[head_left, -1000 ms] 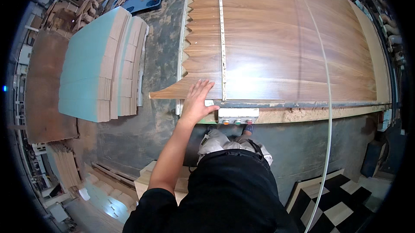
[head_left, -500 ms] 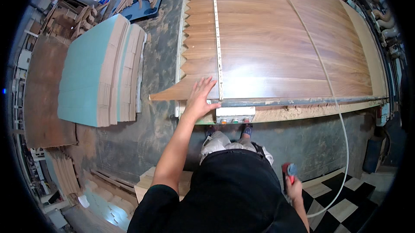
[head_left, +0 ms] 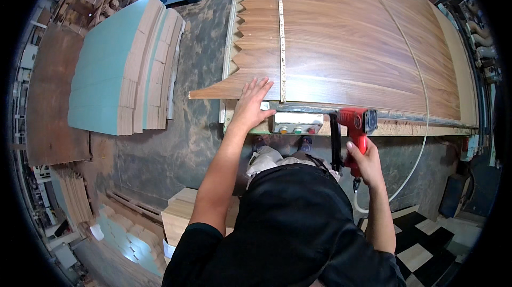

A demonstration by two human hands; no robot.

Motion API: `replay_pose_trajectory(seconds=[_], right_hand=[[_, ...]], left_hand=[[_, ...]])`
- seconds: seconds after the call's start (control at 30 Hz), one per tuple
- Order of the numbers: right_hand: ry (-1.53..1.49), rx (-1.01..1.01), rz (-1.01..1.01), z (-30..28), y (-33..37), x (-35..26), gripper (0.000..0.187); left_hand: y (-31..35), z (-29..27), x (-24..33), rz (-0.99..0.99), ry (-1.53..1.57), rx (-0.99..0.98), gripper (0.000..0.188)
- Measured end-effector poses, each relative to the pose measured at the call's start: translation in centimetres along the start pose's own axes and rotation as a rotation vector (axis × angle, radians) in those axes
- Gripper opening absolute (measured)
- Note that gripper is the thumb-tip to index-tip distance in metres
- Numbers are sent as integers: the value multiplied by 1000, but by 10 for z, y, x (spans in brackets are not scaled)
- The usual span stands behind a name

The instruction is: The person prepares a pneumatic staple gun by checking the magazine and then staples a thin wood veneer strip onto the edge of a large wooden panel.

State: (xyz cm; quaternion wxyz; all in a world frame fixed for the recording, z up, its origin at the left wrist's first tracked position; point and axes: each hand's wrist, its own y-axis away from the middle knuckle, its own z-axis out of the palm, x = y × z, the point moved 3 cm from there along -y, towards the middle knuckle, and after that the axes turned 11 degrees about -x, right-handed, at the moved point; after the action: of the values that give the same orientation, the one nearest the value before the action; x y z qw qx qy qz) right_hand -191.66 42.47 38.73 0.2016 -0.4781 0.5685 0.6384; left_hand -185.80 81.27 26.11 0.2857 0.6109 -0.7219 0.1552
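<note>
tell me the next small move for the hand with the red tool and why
Probably bring the red air nailer in the right hand up and left onto the panel edge by the pale strip. The left hand lies flat on the wood veneer panel beside that strip's near end, while the nailer sits at the bench edge, not on the panel.

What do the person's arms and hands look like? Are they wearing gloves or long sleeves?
No gloves: both the left hand and the right hand are bare. No watch or ring shows. The forearms are bare too. The person wears a black top with short sleeves that end near the upper arms, so there are no long sleeves.
</note>
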Motion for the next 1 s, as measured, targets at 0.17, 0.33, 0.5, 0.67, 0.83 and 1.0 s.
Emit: replay_pose_trajectory(seconds=[0.17, 0.33, 0.5, 0.67, 0.83, 1.0], right_hand=[[-28, -5, -81, 31, -18, -31, 25], [-13, 48, -83, 52, -21, -35, 34], [40, 81, -39, 60, -13, -40, 33], [21, 25, -30, 56, -16, -46, 30], [36, 15, -35, 54, -28, -47, 29], [28, 9, -75, 54, -36, -47, 29]], left_hand=[[-10, -7, 7, 76, -100, -4, 99], [-28, 6, 9, 127, -131, -53, 92], [-28, 9, 5, 190, -110, 27, 74], [-31, 14, 0, 217, -96, 106, 58], [-33, 16, 4, 177, -129, 125, 55], [-34, 18, 1, 196, -95, 138, 59]])
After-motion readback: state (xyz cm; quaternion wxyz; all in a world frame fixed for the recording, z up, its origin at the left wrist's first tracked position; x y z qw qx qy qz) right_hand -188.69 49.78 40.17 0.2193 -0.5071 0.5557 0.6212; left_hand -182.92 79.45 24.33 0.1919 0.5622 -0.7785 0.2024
